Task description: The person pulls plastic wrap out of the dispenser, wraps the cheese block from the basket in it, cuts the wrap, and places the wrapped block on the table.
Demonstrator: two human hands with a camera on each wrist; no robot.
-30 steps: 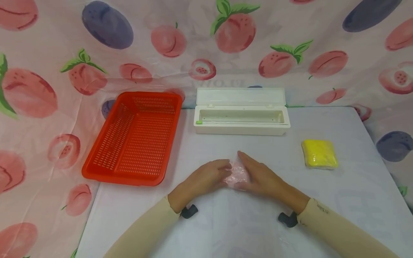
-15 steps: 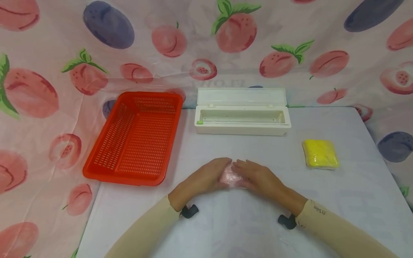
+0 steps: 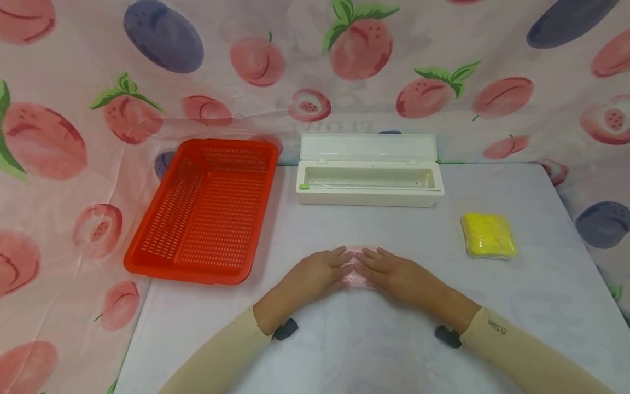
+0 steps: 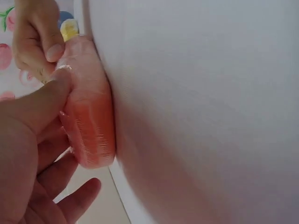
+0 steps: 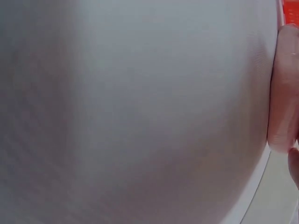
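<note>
A pink packet wrapped in clear film (image 3: 358, 281) lies on the table between the two hands, partly covered by them in the head view. My left hand (image 3: 315, 276) rests on its left side with fingers extended over the top. From the right, my right hand (image 3: 403, 280) lies over the other side, its fingers also stretched out and slightly spread. In the left wrist view the packet (image 4: 91, 126) looks thick and flat on the table, with the left thumb touching its near edge. Only an edge of the packet (image 5: 282, 93) enters the right wrist view.
A red perforated basket (image 3: 216, 219) stands at the left. Behind the hands is a long white box (image 3: 369, 198) with its lid raised, a green-tabbed strip along its front. A yellow wrapped packet (image 3: 489, 235) lies at the right. A fruit-print cloth (image 3: 275, 109) hangs behind.
Both hands have gone from gripping the packet at its sides to lying over its top with fingers extended. The packet looks lower and flatter on the table.
</note>
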